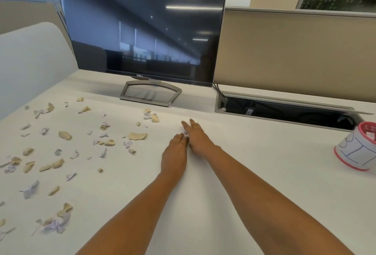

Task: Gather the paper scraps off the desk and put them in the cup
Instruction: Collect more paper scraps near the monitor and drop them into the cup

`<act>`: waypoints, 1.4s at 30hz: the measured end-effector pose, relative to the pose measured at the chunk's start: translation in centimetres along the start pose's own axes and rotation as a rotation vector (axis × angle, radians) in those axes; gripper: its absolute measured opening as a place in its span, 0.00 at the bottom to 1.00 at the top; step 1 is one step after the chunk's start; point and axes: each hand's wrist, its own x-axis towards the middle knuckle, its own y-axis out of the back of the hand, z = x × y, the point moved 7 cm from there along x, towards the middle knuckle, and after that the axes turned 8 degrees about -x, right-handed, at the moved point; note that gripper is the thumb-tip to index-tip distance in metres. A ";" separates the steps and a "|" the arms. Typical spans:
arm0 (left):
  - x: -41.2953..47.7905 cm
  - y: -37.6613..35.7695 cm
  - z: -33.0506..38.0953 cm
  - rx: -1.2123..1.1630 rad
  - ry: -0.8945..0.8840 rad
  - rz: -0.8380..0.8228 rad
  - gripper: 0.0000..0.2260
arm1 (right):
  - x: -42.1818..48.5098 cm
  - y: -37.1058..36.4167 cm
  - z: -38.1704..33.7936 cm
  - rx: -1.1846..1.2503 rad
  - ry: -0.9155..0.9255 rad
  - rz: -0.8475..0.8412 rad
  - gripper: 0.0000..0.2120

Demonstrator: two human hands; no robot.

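Observation:
Several tan and white paper scraps (137, 136) lie scattered over the left half of the white desk (254, 173), with a small cluster (151, 115) near the monitor stand and a larger heap (59, 219) at the lower left. My left hand (176, 149) and my right hand (196, 136) lie side by side on the desk's middle, touching. A small white scrap (185, 133) shows between them. My right fingers stretch straight forward; my left fingertips bend down beside the scrap. The cup (358, 149), white with a red rim and base, stands far right with scraps inside.
A dark monitor (142, 26) on a grey stand (150, 94) stands at the back of the desk. An open cable tray (284, 112) runs along the back right under a beige partition (295, 51). A pale chair back (30, 61) rises at the left.

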 end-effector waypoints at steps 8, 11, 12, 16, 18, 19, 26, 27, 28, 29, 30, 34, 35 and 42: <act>-1.0 1.0 0.0 0.051 0.038 0.046 0.15 | -1.7 -0.1 -0.3 -0.126 0.137 0.063 0.17; -1.5 1.3 -0.3 0.065 0.057 0.060 0.14 | -2.9 0.4 0.6 -0.188 0.090 0.137 0.12; -1.7 1.4 -0.4 0.065 0.066 0.065 0.13 | -3.4 0.5 0.8 -0.214 0.091 0.148 0.11; -3.1 1.7 -0.3 0.050 0.086 0.074 0.13 | -5.9 0.7 1.8 -0.280 0.121 0.180 0.11; -4.2 1.7 0.1 0.004 0.103 0.079 0.13 | -7.2 0.8 2.6 -0.286 0.101 0.163 0.11; -4.7 1.6 0.3 -0.006 0.104 0.079 0.13 | -7.9 0.8 3.0 -0.281 0.083 0.153 0.11; -8.8 -0.7 2.3 -0.141 0.095 0.039 0.12 | -12.8 1.3 6.3 -0.242 -0.006 0.101 0.10; -9.2 -1.1 2.5 -0.188 0.108 0.037 0.12 | -13.6 1.5 7.0 -0.224 -0.019 0.097 0.11; -9.6 -1.6 2.9 -0.210 0.109 0.028 0.12 | -14.4 1.6 7.6 -0.211 -0.030 0.094 0.12; -10.0 -2.2 3.5 -0.207 0.097 0.016 0.13 | -15.2 1.7 8.3 -0.198 -0.043 0.093 0.13; -10.3 -2.7 4.2 -0.195 0.078 0.007 0.13 | -16.0 1.9 9.0 -0.176 -0.066 0.087 0.13; -11.0 -4.9 7.4 -0.113 -0.019 0.016 0.15 | -18.9 2.6 12.9 -0.105 -0.145 0.090 0.10; -11.2 -5.4 8.3 -0.104 -0.041 0.024 0.15 | -19.6 2.9 13.9 -0.109 -0.145 0.091 0.10; -11.3 -9.6 15.1 -0.118 -0.137 0.024 0.15 | -23.1 7.5 20.6 -0.118 -0.220 0.185 0.15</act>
